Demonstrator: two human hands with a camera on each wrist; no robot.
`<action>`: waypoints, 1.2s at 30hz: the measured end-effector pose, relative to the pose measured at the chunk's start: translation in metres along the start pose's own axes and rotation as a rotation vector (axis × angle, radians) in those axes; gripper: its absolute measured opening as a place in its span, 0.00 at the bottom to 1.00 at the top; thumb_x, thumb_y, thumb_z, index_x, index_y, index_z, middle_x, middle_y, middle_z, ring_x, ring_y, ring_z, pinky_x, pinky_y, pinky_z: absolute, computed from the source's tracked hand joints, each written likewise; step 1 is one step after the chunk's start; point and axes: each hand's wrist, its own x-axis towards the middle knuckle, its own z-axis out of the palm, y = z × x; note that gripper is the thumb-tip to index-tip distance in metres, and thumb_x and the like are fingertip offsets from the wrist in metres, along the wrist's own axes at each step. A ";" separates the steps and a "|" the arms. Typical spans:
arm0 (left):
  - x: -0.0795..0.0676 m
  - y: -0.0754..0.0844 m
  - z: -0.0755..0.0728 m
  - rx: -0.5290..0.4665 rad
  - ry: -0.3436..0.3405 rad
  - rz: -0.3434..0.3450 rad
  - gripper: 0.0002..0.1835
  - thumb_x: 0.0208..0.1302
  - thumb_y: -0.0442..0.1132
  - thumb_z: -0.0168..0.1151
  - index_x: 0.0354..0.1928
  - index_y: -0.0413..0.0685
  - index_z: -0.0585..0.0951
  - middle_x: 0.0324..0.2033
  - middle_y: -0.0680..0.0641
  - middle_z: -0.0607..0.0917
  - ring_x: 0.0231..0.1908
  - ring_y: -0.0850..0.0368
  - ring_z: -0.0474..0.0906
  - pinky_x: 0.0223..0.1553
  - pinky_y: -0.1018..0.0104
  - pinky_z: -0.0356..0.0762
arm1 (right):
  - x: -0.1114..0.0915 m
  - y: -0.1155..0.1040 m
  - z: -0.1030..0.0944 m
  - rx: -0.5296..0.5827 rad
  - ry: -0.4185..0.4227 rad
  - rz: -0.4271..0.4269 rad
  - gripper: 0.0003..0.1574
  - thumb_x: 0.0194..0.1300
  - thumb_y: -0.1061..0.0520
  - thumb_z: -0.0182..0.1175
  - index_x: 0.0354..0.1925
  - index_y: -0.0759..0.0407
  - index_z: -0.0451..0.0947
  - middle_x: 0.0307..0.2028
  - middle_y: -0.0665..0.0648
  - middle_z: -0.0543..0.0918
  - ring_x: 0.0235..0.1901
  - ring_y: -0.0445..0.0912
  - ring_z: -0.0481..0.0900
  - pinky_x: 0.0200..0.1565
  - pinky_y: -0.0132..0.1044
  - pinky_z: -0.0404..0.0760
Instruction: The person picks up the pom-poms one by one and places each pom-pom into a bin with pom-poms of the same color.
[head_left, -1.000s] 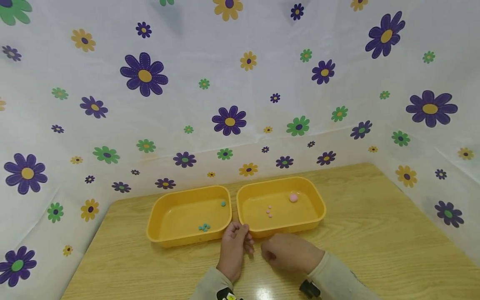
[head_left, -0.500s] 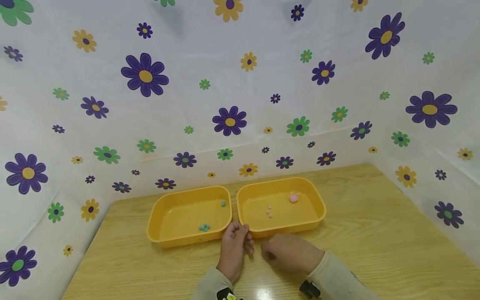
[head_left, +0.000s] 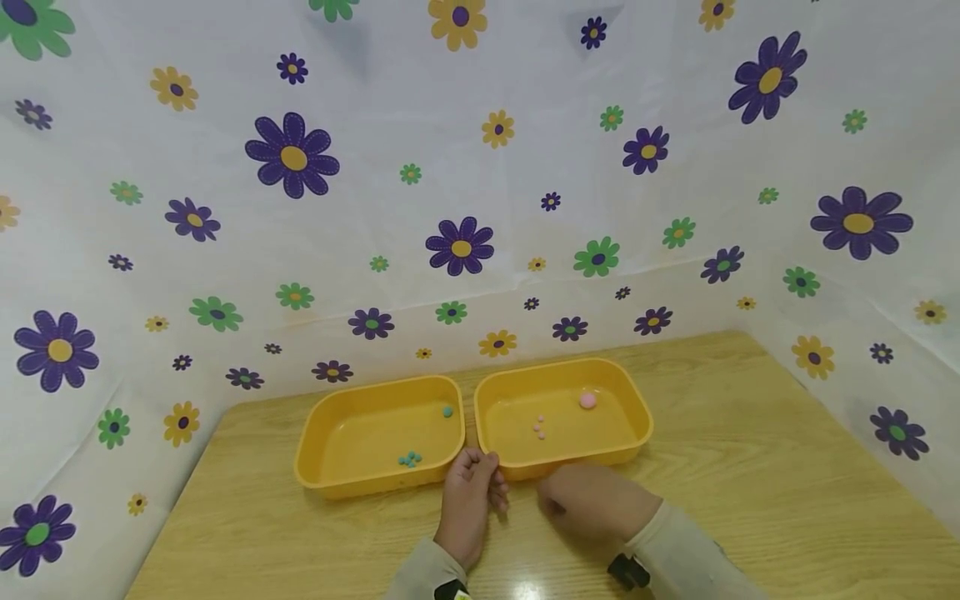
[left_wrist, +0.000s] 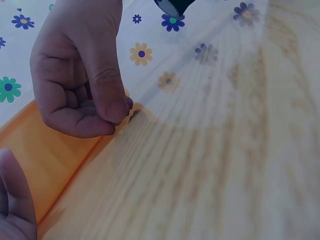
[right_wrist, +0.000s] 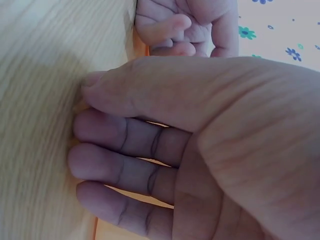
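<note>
In the head view my left hand [head_left: 467, 500] rests on the table in front of the gap between two yellow trays, its fingers loosely bent. Its thumb and fingertips lie right at the near-left corner of the right tray [head_left: 566, 462]. My right hand [head_left: 596, 502] sits just in front of that tray with its fingers bent down toward the wood. The right wrist view shows its thumb [right_wrist: 145, 87] close to the index finger, and nothing shows between them. The right tray has a larger pink ball [head_left: 588, 401] and several tiny pink balls [head_left: 537, 428].
The left yellow tray [head_left: 375, 482] holds several small teal balls [head_left: 409, 459] near its front wall and one teal ball [head_left: 447, 412] at the right. A wooden table [head_left: 750, 467] carries everything. Flower-patterned white sheeting [head_left: 375, 250] stands behind it and at both sides.
My right hand has shifted slightly to the right along the front of the right tray. My left hand stays in place. The whole head view has dropped slightly in the frame.
</note>
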 end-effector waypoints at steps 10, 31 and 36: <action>0.000 0.000 0.000 -0.009 0.003 0.002 0.10 0.77 0.36 0.56 0.34 0.45 0.69 0.27 0.48 0.80 0.23 0.61 0.77 0.22 0.71 0.76 | -0.002 0.004 -0.004 -0.007 0.034 -0.007 0.19 0.63 0.63 0.65 0.21 0.44 0.72 0.19 0.40 0.69 0.21 0.35 0.65 0.28 0.32 0.68; 0.001 -0.002 0.000 -0.012 0.012 -0.009 0.10 0.77 0.36 0.56 0.34 0.46 0.69 0.27 0.48 0.79 0.24 0.61 0.77 0.22 0.70 0.77 | -0.001 -0.001 -0.009 0.022 -0.014 -0.022 0.16 0.63 0.63 0.66 0.25 0.47 0.74 0.21 0.40 0.70 0.22 0.35 0.65 0.28 0.31 0.68; 0.002 -0.002 -0.001 -0.004 0.015 -0.003 0.11 0.77 0.36 0.56 0.34 0.46 0.69 0.27 0.48 0.79 0.23 0.61 0.77 0.22 0.70 0.77 | -0.002 -0.007 -0.015 0.036 -0.037 -0.020 0.16 0.60 0.63 0.67 0.25 0.46 0.73 0.21 0.40 0.70 0.22 0.35 0.66 0.28 0.31 0.69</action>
